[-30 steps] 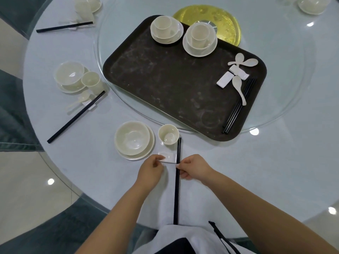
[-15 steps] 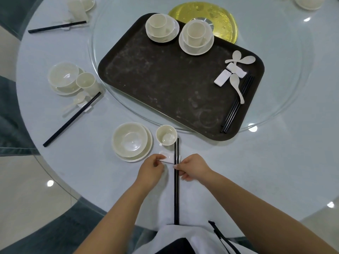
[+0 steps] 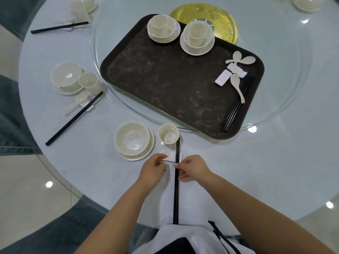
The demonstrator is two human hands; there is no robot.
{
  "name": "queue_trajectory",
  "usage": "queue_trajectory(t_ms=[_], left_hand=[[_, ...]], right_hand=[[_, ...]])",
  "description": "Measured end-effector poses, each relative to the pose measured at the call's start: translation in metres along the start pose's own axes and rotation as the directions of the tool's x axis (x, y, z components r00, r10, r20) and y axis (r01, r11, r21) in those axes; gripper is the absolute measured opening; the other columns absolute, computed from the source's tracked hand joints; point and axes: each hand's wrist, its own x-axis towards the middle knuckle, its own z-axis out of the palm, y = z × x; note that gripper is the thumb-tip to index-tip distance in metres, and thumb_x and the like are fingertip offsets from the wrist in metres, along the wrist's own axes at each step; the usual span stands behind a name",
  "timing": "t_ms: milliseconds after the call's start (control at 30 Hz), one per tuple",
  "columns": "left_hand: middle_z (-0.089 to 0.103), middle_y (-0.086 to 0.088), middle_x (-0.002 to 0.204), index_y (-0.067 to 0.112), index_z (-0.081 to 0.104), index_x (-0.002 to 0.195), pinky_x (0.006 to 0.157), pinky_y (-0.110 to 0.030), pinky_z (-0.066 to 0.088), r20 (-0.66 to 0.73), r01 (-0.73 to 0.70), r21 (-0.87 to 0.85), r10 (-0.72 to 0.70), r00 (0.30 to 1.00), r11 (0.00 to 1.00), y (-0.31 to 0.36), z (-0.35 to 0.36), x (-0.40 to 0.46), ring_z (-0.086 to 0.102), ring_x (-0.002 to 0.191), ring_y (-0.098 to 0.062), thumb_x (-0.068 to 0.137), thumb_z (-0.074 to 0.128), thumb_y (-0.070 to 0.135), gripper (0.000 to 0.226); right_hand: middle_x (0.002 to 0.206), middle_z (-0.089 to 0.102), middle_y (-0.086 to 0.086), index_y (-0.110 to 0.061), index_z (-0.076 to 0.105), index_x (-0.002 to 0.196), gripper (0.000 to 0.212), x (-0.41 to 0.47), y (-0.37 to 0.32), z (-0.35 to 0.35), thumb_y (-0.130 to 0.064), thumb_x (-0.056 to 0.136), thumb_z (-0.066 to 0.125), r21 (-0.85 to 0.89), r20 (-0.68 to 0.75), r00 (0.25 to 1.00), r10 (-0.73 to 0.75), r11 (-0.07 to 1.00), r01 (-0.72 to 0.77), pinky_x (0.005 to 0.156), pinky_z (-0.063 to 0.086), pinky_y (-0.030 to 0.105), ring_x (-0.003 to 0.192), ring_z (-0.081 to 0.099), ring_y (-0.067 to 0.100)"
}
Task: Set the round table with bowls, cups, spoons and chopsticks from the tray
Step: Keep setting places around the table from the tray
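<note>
At the near edge of the round table (image 3: 238, 171), the left hand (image 3: 153, 170) pinches the white rest (image 3: 169, 155) while the right hand (image 3: 192, 169) pinches the black chopsticks (image 3: 176, 189) lying across it, beside the cup (image 3: 168, 133) and bowl (image 3: 132, 140). Step in hand, apparently: aligning this setting's chopsticks. Next, likely a spoon (image 3: 237, 84) from the tray (image 3: 165, 79).

cup (image 3: 168, 133) blocks ahead, bowl (image 3: 132, 140) left

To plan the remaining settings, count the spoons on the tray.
3. Two crossed spoons at the tray's far right corner; a third spoon nearer, handle over the black chopsticks. None look hidden.
</note>
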Motion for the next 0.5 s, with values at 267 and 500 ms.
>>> queue_trajectory(t_ms=[267,500], left_hand=[[0.060,0.003,0.081,0.030,0.064,0.110,0.086,-0.037,0.052,-0.013,-0.014,-0.029,0.013,1.000,0.999,-0.008,0.000,-0.010,0.060,0.076,-0.013,0.090,0.052,0.004,0.035],[0.065,-0.002,0.089,0.035,0.064,0.106,0.087,-0.040,0.053,-0.058,-0.050,-0.007,0.050,0.997,0.999,-0.010,-0.008,-0.018,0.064,0.081,-0.016,0.092,0.051,0.006,0.035]], right_hand=[[0.059,0.070,0.009,-0.004,0.064,0.080,0.022,-0.001,0.002,0.001,-0.019,0.078,0.081,0.103,-0.030,1.000,0.007,0.995,-0.004,0.064,0.062,0.039,0.060,0.072,0.026],[0.066,0.071,0.013,-0.004,0.062,0.077,0.022,-0.004,0.002,0.002,-0.017,0.078,0.080,0.164,-0.060,0.998,0.005,0.986,0.005,0.069,0.062,0.042,0.060,0.071,0.026]])
